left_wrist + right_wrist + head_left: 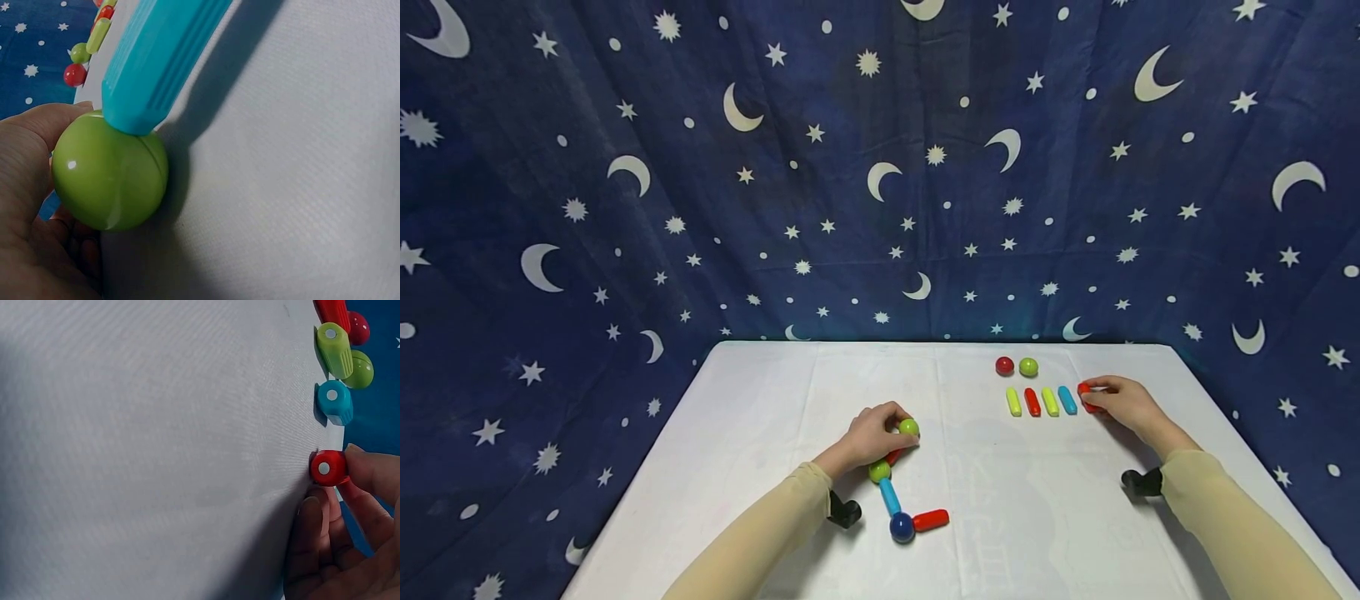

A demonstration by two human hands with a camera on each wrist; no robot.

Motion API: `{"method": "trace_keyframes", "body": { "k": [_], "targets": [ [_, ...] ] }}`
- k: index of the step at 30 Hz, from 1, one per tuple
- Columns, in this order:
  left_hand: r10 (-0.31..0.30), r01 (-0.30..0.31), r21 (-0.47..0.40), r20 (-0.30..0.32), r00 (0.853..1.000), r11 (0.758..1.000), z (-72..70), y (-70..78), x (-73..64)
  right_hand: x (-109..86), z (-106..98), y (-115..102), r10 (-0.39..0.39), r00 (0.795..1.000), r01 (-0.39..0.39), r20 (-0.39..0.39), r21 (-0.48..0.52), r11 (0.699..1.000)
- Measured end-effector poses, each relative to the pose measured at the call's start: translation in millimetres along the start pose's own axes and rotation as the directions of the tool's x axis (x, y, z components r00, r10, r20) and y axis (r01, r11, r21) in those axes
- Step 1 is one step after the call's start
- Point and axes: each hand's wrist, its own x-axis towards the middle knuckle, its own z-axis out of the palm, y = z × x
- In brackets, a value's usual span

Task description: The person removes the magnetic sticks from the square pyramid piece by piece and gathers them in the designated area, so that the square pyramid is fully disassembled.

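A chain of toy balls and rods lies on the white table left of centre. It runs from a green ball [909,427] through a mostly covered red rod [893,456], a second green ball [879,472] and a blue rod [890,497] to a dark blue ball [902,527], where another red rod [931,520] sticks out rightward. My left hand [874,433] grips the chain's far end, fingers curled around it. At the right, my right hand [1123,400] pinches a separate red rod [329,467] between thumb and fingers, at the end of a row of rods.
Left of the right hand, a loose blue rod [1067,400], two yellow-green rods [1013,402] and a red rod [1032,402] lie in a row. Behind them sit a red ball [1004,366] and a green ball [1028,367]. A starry blue curtain [850,250] surrounds the table.
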Motion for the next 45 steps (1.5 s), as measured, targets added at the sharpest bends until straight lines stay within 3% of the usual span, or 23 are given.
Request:
{"method": "trace_keyframes", "body": {
  "k": [21, 45],
  "targets": [
    [0.023, -0.023, -0.011, -0.005, 1.000, 1.000, 0.1, -0.1, 0.1, -1.6, 1.2, -0.7, 0.023, 1.000, -0.022, 0.021, -0.023, 0.999],
    [0.024, -0.024, -0.008, -0.010, 1.000, 1.000, -0.6, 1.1, -1.5, -4.2, 0.3, 1.8, 0.004, 1.000, -0.004, -0.009, -0.008, 1.000]
  ]
}}
